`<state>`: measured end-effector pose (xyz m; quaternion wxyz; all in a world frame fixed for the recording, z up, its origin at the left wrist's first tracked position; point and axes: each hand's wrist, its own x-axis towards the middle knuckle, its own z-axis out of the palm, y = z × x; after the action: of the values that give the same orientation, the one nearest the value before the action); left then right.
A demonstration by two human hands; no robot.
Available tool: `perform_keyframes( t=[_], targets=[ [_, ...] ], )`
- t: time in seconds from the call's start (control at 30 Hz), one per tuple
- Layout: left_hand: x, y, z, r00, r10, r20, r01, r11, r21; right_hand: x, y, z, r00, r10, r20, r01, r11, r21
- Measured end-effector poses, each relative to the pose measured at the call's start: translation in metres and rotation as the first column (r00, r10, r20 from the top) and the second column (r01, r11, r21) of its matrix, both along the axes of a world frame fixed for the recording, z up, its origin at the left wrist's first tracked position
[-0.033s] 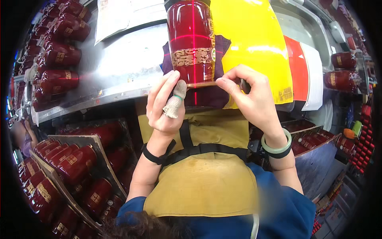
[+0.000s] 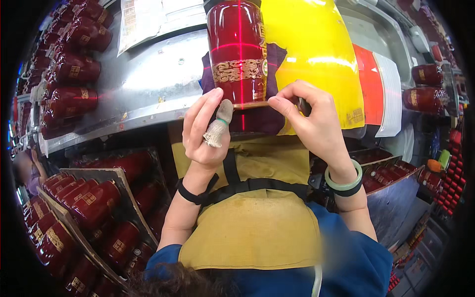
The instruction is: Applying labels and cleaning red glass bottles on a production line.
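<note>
A glossy dark red bottle (image 2: 237,37) with gold ornament lies on a dark purple cloth (image 2: 277,57), its base toward me. Red laser lines cross it lengthwise and sideways. My left hand (image 2: 205,129) is at the base's left corner, fingers stretched and fingertips at the edge. A knitted finger cover (image 2: 216,126) with a green band sits on its thumb. At the base's right corner is my right hand (image 2: 309,111), thumb and forefinger pinched together; whether anything thin is between them cannot be made out. Something small and dark shows inside its curled fingers.
A yellow sheet (image 2: 314,59) covers the metal bench (image 2: 148,74) right of the bottle, beside red and white sheets. Papers (image 2: 143,22) lie at the back left. Red bottles (image 2: 74,69) line the bench's left; wooden crates (image 2: 94,171) of bottles stand low left and right.
</note>
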<state>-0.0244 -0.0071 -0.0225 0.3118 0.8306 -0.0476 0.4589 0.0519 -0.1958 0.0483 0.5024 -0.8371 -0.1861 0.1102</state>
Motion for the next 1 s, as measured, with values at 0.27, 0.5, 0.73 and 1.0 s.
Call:
perform_keyframes(
  t=[0.27, 0.5, 0.73, 1.0],
  targets=[
    [0.006, -0.011, 0.010, 0.997, 0.055, -0.061, -0.046, 0.988, 0.150, 0.007, 0.002, -0.002, 0.999, -0.006, -0.044, 0.006, 1.000, 0.004],
    [0.005, -0.004, 0.003, 0.993, -0.108, -0.043, 0.094, 0.964, -0.248, -0.001, 0.005, 0.012, 1.000, 0.024, 0.017, -0.026, 0.995, 0.101],
    [0.003, -0.004, -0.002, 0.996, -0.045, -0.077, 0.028, 0.977, -0.212, -0.001, 0.001, 0.026, 0.995, 0.069, 0.078, -0.071, 0.997, 0.024],
    [0.004, 0.003, -0.001, 0.999, -0.008, -0.051, 0.012, 0.996, 0.084, 0.006, -0.005, 0.004, 0.999, 0.008, 0.034, -0.009, 1.000, 0.010]
  ],
)
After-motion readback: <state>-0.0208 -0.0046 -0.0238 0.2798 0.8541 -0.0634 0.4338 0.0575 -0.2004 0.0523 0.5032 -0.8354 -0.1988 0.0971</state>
